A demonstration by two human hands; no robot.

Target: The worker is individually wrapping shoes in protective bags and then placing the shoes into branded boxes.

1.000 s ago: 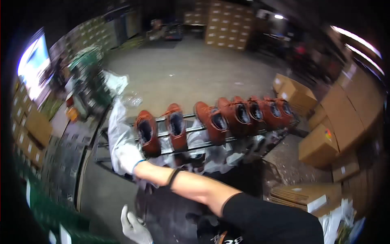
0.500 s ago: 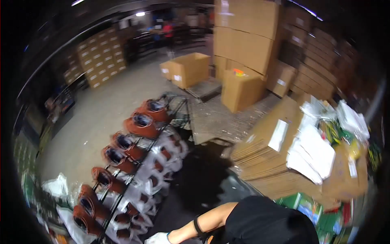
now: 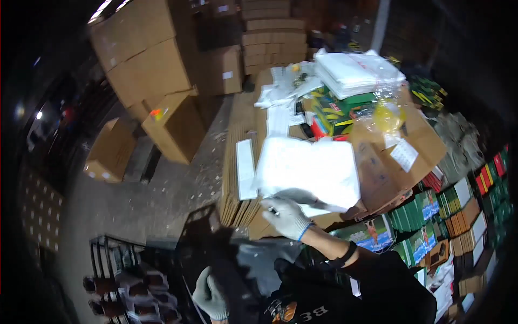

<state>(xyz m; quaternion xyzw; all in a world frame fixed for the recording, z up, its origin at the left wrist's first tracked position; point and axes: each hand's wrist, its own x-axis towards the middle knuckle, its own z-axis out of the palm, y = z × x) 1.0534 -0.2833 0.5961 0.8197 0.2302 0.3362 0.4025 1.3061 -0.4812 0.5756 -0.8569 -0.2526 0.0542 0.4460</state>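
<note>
My right hand [image 3: 286,217], in a pale knitted glove with a blue cuff edge, reaches out to the near left corner of a stack of white sheets [image 3: 310,167]. Its fingers are half curled with a small gap between them, and nothing shows in them. A shadow falls on the sheets beside the hand; whether it touches them I cannot tell. Lower down, near my body, my left hand [image 3: 210,294] wears the same glove, its fingers loosely extended and holding nothing I can see. Under the white sheets lie flat brown cardboard pieces [image 3: 233,191].
At lower left stands a black rack [image 3: 110,248] with brown shoes [image 3: 100,284] and white wrapping. An open carton [image 3: 402,173] lies right of the sheets, beside another white stack [image 3: 356,73]. Green boxes [image 3: 407,218] line the right; tall cartons [image 3: 143,65] stand far left.
My view has swung right, away from the shoe rack toward the white sheets and cardboard. My right hand is now beside the sheets, and my left hand shows near my body.
</note>
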